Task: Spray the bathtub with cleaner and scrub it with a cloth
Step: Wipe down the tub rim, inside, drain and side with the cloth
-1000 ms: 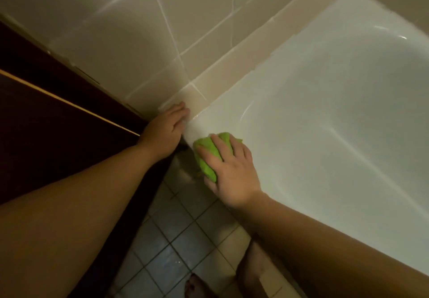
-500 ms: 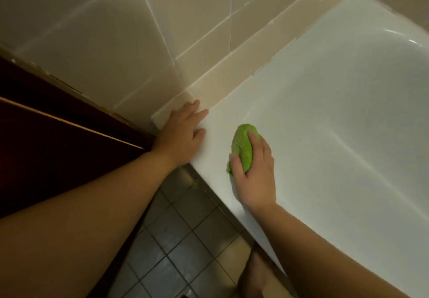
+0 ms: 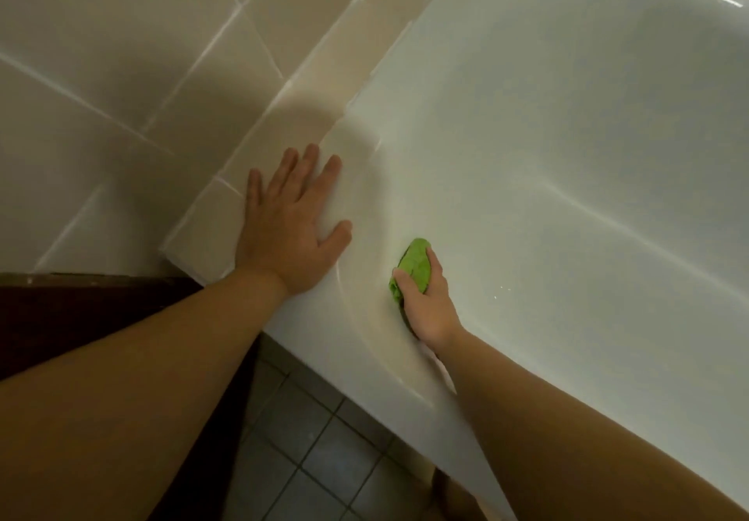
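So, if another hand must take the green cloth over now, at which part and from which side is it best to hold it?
Probably at the free upper end of the green cloth, coming from above, from the tub's far side. The right hand grips its lower part, thumb on the left edge, pressing it against the bathtub inner wall, so only that bunched top sticks out. The left hand lies flat on the rim.

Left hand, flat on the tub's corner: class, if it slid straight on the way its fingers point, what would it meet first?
Probably the beige tiled ledge beyond the left hand, then the wall tiles; depth is uncertain.
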`<state>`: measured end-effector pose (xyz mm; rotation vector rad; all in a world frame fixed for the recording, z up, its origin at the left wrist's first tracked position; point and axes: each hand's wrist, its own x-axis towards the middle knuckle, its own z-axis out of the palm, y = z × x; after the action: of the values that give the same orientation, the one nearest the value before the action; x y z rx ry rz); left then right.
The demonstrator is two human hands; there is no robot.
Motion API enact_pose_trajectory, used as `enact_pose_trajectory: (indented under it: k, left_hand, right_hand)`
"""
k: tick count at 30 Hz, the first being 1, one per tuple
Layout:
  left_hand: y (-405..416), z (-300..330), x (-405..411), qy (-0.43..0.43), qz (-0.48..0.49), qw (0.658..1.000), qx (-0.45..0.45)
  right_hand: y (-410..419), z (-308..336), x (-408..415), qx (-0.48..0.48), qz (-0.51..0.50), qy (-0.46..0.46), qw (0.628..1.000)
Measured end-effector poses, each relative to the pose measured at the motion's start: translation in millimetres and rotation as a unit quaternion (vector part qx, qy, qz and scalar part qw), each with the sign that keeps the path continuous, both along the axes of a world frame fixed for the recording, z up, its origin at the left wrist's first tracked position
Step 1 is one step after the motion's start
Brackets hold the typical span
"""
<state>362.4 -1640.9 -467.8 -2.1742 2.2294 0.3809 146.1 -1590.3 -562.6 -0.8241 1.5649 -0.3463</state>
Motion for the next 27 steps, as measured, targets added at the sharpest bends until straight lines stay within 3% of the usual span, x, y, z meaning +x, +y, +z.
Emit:
enact_pose_trajectory:
  k: [4,10,17,20,27]
  left_hand:
    - [-28.4,1.1,-5.5,-0.011,-0.02,1.0,-0.012]
    - [-62.8,1.4,-13.1,-0.01,-0.054,0.998,-0.02]
    - [-101.8,3.4,-22.0,-0.013,-0.098,0.995,-0.014]
    - [-114.4,1.1,-25.4,-0.009,-0.12,0.993,-0.018]
    - [-137.6,-4.1,-32.3,0.017,-0.15,0.988,-0.036]
  right_hand:
    - [-7.7,-15.5,-15.1,0.064,-0.037,-0.051,0.996]
    - [-26.9,-17.2,-4.8,0.062,-0.111,-0.057,0.99]
    - [-49.2,37.7,37.7,-0.18,-0.083,-0.027,0.98]
    - [-56.7,16.2,32.6,-0.23,-0.065,0.015,0.971]
    - [-40.3,-119.0,-18.8,0.024,-0.191,0.034,0.981]
